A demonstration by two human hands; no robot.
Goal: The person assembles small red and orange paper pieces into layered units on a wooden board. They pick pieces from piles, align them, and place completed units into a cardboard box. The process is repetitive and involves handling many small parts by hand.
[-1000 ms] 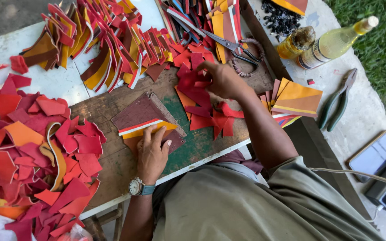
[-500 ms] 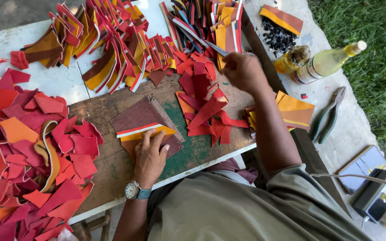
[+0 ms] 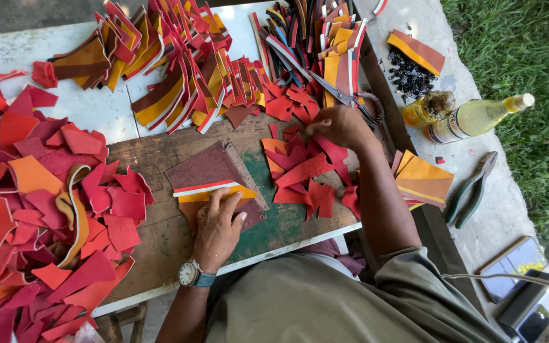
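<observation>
Sorting step: left hand [image 3: 216,230] flat, fingers spread, pinning layered maroon-and-yellow leather piece [image 3: 214,181] to surface [image 3: 160,241]. Right hand [image 3: 340,126] fingers pinched, probably on a red scrap [image 3: 300,170]; scissors [image 3: 344,96] just beyond. Next needs lifting one scrap cleanly.

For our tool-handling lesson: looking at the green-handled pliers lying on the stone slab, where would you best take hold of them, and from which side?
Probably take the green-handled pliers by the two green handles at their lower left end, coming straight down from above. They lie flat on the pale slab with handles slightly spread and bare stone around them, while the metal nose points up toward the bottles.
</observation>
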